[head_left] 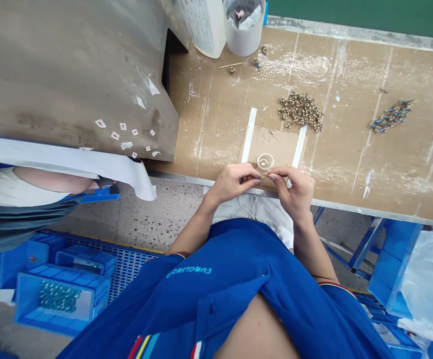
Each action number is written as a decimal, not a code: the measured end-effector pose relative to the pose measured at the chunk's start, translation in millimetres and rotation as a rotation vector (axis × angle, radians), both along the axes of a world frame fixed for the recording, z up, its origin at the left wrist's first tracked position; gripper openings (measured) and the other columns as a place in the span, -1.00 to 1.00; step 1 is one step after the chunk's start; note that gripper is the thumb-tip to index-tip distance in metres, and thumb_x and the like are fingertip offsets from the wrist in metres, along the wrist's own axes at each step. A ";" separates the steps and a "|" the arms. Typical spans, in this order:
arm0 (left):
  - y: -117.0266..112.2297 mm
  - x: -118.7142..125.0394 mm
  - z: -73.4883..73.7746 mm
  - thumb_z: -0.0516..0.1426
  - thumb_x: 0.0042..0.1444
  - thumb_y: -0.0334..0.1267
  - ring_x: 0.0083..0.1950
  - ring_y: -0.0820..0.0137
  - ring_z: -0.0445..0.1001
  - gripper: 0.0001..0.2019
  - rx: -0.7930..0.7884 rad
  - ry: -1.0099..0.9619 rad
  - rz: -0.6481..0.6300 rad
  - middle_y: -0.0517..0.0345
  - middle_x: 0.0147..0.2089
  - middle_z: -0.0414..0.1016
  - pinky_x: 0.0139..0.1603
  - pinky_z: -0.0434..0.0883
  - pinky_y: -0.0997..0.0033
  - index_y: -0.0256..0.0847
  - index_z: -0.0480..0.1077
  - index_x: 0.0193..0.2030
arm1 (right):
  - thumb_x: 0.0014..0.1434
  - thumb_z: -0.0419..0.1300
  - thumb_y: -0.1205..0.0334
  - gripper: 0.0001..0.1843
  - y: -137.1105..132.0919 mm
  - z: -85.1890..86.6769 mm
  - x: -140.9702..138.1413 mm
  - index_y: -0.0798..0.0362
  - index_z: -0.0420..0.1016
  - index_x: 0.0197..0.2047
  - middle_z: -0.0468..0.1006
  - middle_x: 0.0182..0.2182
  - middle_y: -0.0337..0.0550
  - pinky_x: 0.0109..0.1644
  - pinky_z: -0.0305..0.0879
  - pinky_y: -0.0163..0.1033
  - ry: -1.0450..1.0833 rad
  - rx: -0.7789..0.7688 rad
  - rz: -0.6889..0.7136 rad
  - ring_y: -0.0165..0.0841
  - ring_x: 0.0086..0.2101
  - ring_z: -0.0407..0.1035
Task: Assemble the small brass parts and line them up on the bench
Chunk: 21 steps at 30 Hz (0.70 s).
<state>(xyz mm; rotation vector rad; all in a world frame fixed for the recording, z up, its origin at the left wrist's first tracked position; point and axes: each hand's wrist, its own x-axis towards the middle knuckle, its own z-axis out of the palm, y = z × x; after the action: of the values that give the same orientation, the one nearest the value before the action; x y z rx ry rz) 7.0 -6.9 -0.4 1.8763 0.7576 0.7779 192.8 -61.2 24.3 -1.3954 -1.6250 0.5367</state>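
Note:
My left hand point(236, 180) and my right hand point(295, 188) meet at the table's front edge, both closed in a pinch. A tiny thin yellowish piece point(264, 176) shows between the fingertips; its kind is too small to tell. Just beyond my fingers lies a clear round disc or ring point(265, 161) on a cardboard sheet point(280, 144), held by white tape strips point(249, 134) at its sides. Past the sheet is a heap of small brass-coloured metal parts point(301, 110). Farther right sits a smaller group of similar parts with blue bits point(390, 117).
A white tub point(244, 30) and a white bottle point(205, 27) stand at the back, near a thin wooden stick point(231, 65). A metal machine housing point(74, 75) bounds the left. Another person's arm point(52, 180) is at left. Blue bins point(61, 304) stand below.

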 end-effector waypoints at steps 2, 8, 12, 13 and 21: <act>0.0 0.2 -0.6 0.20 0.27 -0.34 -0.38 0.49 0.48 -0.90 0.003 0.000 0.000 0.13 -0.36 0.56 -0.35 0.39 0.53 -0.26 0.55 -0.25 | 0.32 0.23 0.29 -0.88 -0.2 0.2 0.0 -0.06 0.57 -0.27 0.70 -0.38 -0.24 -0.27 0.49 -0.23 -0.012 0.011 0.004 -0.33 -0.36 0.59; -0.3 0.3 -1.5 0.20 0.27 -0.36 -0.40 0.51 0.47 -0.91 0.036 -0.033 0.005 0.14 -0.37 0.55 -0.37 0.37 0.55 -0.29 0.54 -0.24 | 0.33 0.22 0.32 -0.86 0.3 1.0 0.3 -0.06 0.57 -0.26 0.70 -0.37 -0.24 -0.26 0.50 -0.24 -0.023 0.047 0.026 -0.34 -0.35 0.60; 0.0 -0.4 0.3 0.20 0.28 -0.34 -0.38 0.50 0.48 -0.90 0.020 -0.022 -0.004 0.13 -0.36 0.55 -0.34 0.39 0.54 -0.27 0.54 -0.24 | 0.33 0.23 0.31 -0.86 -0.3 1.0 -0.7 -0.07 0.58 -0.27 0.70 -0.38 -0.25 -0.25 0.50 -0.24 -0.013 0.030 0.032 -0.34 -0.34 0.60; 0.0 -0.5 0.7 0.19 0.28 -0.33 -0.38 0.50 0.48 -0.90 0.016 -0.016 -0.003 0.13 -0.36 0.56 -0.34 0.39 0.53 -0.27 0.54 -0.24 | 0.32 0.23 0.30 -0.86 -0.7 1.0 -0.7 -0.07 0.59 -0.27 0.70 -0.38 -0.25 -0.25 0.50 -0.24 0.002 0.021 0.028 -0.34 -0.34 0.60; 0.0 -1.5 1.3 0.19 0.27 -0.33 -0.39 0.52 0.46 -0.89 -0.012 -0.036 0.003 0.11 -0.34 0.57 -0.36 0.40 0.55 -0.27 0.55 -0.23 | 0.32 0.24 0.12 -0.84 5.6 1.7 8.9 -0.08 0.60 -0.28 0.66 -0.33 -0.16 -0.20 0.50 -0.12 0.174 -0.019 -0.115 -0.25 -0.27 0.57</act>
<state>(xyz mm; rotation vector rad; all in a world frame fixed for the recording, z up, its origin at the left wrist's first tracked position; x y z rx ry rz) 5.5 -6.8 0.9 1.8461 0.7414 0.8050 201.8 -55.7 26.0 -1.4062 -1.3956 0.5894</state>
